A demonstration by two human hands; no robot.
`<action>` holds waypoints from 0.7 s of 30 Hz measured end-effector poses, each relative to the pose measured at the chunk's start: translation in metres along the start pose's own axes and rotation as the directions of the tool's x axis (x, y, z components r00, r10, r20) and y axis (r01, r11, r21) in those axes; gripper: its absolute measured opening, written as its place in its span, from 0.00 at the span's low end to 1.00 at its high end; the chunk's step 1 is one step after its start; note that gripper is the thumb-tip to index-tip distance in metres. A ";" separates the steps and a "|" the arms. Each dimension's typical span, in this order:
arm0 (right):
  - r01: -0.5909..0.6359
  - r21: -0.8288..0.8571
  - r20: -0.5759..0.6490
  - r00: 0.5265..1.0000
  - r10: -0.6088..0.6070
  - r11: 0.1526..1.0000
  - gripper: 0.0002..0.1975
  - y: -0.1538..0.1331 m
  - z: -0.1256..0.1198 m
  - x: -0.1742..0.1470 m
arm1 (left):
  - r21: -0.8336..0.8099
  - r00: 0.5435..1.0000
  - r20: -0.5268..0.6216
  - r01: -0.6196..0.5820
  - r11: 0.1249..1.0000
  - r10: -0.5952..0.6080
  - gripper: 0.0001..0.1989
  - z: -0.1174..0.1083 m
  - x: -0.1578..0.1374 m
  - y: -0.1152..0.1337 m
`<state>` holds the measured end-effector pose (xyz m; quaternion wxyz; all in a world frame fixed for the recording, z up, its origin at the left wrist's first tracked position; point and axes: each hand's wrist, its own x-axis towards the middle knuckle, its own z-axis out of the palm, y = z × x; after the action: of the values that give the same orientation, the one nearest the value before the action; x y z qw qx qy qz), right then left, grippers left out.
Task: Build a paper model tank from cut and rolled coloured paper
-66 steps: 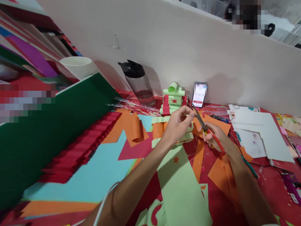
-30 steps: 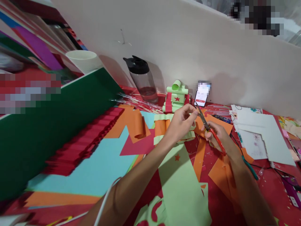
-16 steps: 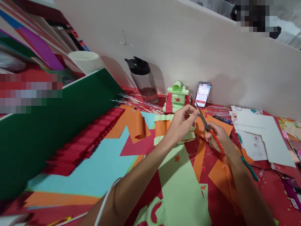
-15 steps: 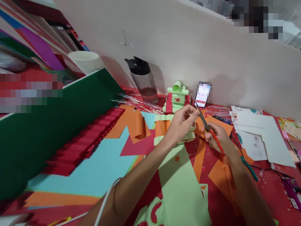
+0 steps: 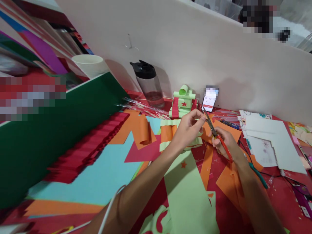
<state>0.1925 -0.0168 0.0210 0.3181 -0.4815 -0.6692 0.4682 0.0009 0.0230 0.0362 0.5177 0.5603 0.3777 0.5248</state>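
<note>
Head view, read as a clock face centred between the two hands: the right hand, at 4 o'clock, is curled around the red-handled scissors, whose blades run up toward 11 o'clock and end beside the fingertips of the left hand. That left hand, at 9 o'clock, has thumb and forefinger pressed together; whatever lies between them is too small to tell. Beneath the left wrist sit pale green and orange paper rolls, and just beyond, toward 11 o'clock, stands a green paper model with red bands and a red star. At 12 o'clock a lit phone leans against the white partition. A black-lidded bottle stands at 10 o'clock. Toward 9 o'clock a red pleated strip runs along the dark green board, with a light blue sheet at 8. A pale green sheet bearing an orange star stretches down to 6 o'clock. Orange paper pieces lie on the red table at 5, and white card lies at 3.
</note>
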 end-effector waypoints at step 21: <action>0.025 -0.007 -0.030 0.999 -0.026 1.000 0.36 0.000 0.001 0.001 | 0.017 1.000 0.000 0.006 1.000 -0.006 0.09 0.000 -0.001 0.001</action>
<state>0.1909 -0.0159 0.0208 0.3326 -0.4810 -0.6719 0.4545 0.0010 0.0216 0.0370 0.5144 0.5637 0.3838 0.5199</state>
